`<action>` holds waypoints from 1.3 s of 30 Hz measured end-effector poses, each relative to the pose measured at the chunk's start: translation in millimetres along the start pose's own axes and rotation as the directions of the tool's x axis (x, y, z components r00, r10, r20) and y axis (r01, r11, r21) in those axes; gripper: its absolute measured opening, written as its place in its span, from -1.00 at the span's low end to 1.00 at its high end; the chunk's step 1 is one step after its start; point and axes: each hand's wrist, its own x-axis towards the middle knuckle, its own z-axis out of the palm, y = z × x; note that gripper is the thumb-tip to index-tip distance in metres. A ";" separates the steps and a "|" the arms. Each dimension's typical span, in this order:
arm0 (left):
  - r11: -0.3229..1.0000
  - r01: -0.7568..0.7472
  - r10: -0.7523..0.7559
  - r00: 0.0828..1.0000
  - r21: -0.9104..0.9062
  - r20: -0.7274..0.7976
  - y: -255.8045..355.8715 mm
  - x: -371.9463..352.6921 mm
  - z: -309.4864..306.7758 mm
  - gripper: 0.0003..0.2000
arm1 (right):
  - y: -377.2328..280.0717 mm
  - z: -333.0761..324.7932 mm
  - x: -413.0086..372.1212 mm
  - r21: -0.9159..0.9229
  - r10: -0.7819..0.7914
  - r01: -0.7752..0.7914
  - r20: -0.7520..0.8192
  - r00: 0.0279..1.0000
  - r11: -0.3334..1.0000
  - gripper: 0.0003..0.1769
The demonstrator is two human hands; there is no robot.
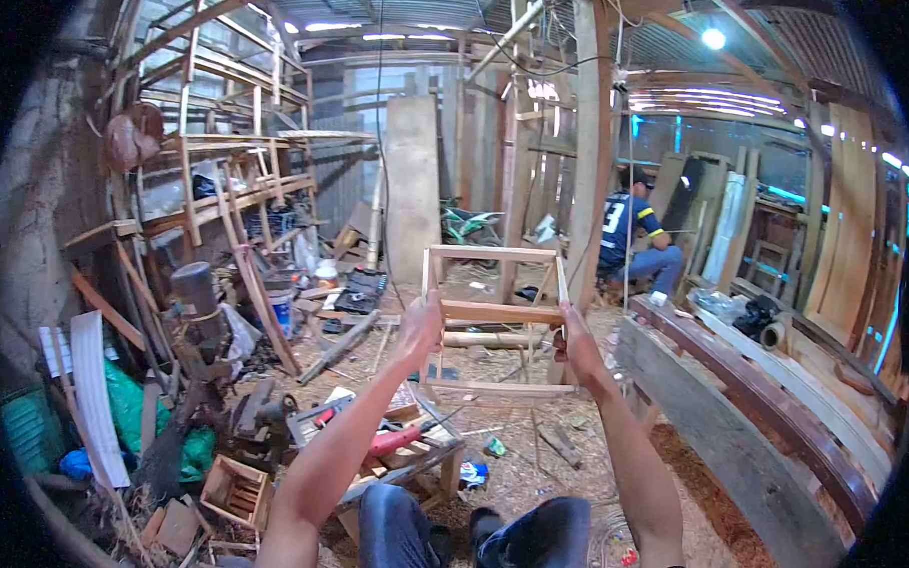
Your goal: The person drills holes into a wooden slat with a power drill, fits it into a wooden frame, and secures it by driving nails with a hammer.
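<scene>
Both my arms stretch forward, holding up a light wooden frame (499, 312) made of thin slats, with a crossbar through its middle. My left hand (421, 326) is wrapped round the frame's left side, near the crossbar's end. On the opposite side, my right hand (576, 343) grips the right upright at about the same height. The frame is off the ground, above the littered floor and beyond my knees. Below my left forearm, a red and black power tool (396, 440) lies on a low slatted wooden bench (423, 468).
Long planks on a workbench (729, 449) run along the right. A person (631, 235) in a dark numbered shirt sits low at the back right. Wooden shelving (247, 192) lines the left wall. A small wooden crate (237, 492) and scraps lie at lower left. A post (588, 138) stands ahead.
</scene>
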 end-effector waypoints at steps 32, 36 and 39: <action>0.903 -0.154 0.391 0.683 0.401 -0.618 -56.9 -136.5 -291.3 -0.74 | 56.0 316.3 -18.7 0.165 -0.218 0.156 0.488 0.845 0.974 -0.18; 0.951 -0.178 0.301 0.717 0.253 -0.629 -92.4 -141.6 -296.9 -0.79 | 73.3 304.8 -27.7 0.293 -0.202 0.028 0.582 0.788 0.956 -0.31; 0.970 -0.242 0.189 0.742 0.006 -0.643 -115.1 -144.2 -284.0 -0.82 | 82.6 296.5 -38.8 0.282 -0.448 0.349 0.507 0.736 0.894 -0.31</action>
